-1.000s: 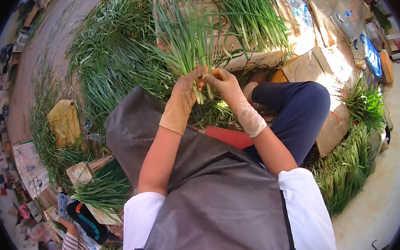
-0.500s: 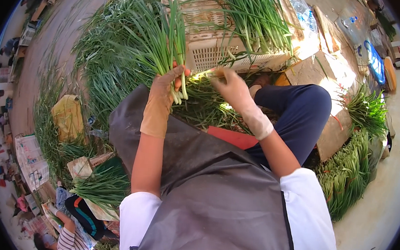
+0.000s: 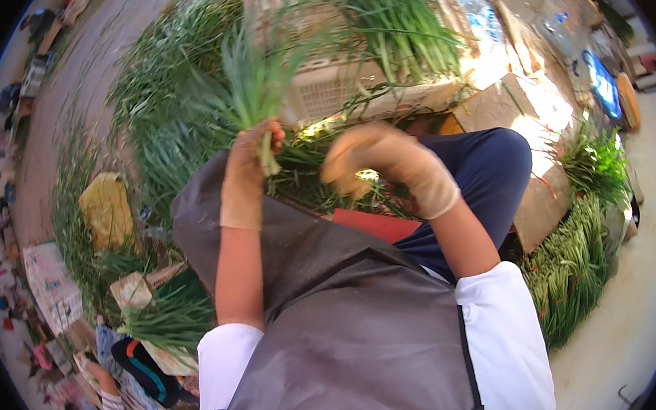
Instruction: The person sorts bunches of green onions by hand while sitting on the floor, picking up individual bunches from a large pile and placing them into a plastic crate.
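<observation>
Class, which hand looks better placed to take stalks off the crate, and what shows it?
Probably the right hand: it is nearer the stalks on the crate and, though blurred, seems empty. The left hand is closed around a bunch.

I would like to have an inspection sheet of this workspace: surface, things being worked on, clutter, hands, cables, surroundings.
Surface: pale crate, greens lying on top.
Job's things: green bunch, leaves upward in the picture.
Clutter: loose leaves heaped left of the crate; yellow sack.
Hands: left hand grips the bunch; right hand apart from it, blurred, contents unclear.
Cables: nothing seen.
Surroundings: another person's striped sleeve, lower left; stacked bundles, right.
</observation>
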The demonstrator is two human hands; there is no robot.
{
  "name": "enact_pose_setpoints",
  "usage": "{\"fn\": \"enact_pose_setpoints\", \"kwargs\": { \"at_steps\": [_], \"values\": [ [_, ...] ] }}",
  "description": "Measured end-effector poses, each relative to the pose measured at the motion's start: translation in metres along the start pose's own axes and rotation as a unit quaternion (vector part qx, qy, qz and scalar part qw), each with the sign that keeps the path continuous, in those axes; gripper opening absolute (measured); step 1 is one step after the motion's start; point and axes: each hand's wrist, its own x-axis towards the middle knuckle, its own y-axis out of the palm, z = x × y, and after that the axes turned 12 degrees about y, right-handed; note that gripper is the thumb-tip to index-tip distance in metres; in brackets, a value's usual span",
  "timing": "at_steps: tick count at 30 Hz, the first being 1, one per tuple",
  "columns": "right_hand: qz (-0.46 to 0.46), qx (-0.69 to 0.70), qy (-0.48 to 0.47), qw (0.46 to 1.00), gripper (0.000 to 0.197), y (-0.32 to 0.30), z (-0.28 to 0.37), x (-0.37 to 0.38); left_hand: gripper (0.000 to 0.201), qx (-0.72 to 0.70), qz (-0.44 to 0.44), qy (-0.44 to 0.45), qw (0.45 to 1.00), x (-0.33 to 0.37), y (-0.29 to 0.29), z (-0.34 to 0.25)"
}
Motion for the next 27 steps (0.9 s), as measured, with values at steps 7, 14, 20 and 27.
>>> {"fn": "enact_pose_setpoints", "kwargs": {
  "at_steps": [7,14,20,27],
  "values": [
    [-0.549,-0.714,-0.004,0.435,0.049,-0.067,0.050,0.026,0.029,-0.128,0.022,0.037,0.991,0.001,0.015,-0.075],
    [-0.630,-0.606,-0.029,0.486,0.032,-0.137,0.119,0.038,0.035,-0.162,0.096,0.256,0.948,0.019,0.047,-0.123],
    [-0.343,-0.526,-0.107,0.771,0.019,-0.038,0.016,0.068,0.032,-0.232,0.069,0.174,0.954,0.065,0.019,-0.103],
    [-0.333,-0.681,0.140,0.637,0.035,-0.044,-0.072,0.075,0.027,-0.208,0.064,0.136,0.966,0.072,-0.009,-0.090]
  ]
}}
